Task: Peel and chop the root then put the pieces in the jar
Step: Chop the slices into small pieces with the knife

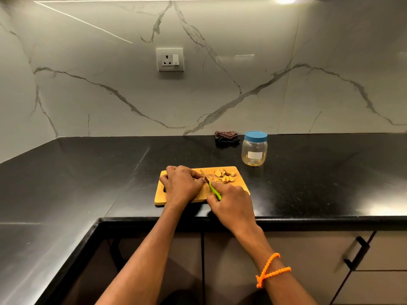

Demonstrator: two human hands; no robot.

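Left hand (181,187) curled, pinning root (196,178) on board (239,182), centre frame | right hand (231,202) gripping knife (214,189) | jar (254,150) lidded, upper right of board

Two hands are in view: the left hand (181,186) and the right hand (231,201), both over the one wooden cutting board (239,181) near the front of the surface (88,172). There is one knife (210,183) with a green handle. The chopped root pieces (224,175) lie in one small heap on the far right part of the board; they are too small to count exactly. One jar (254,150) with a blue lid stands far right. One dark cloth (226,137) lies beside it. One socket (169,59) is on the wall. One orange bracelet (272,269) is on the right wrist.
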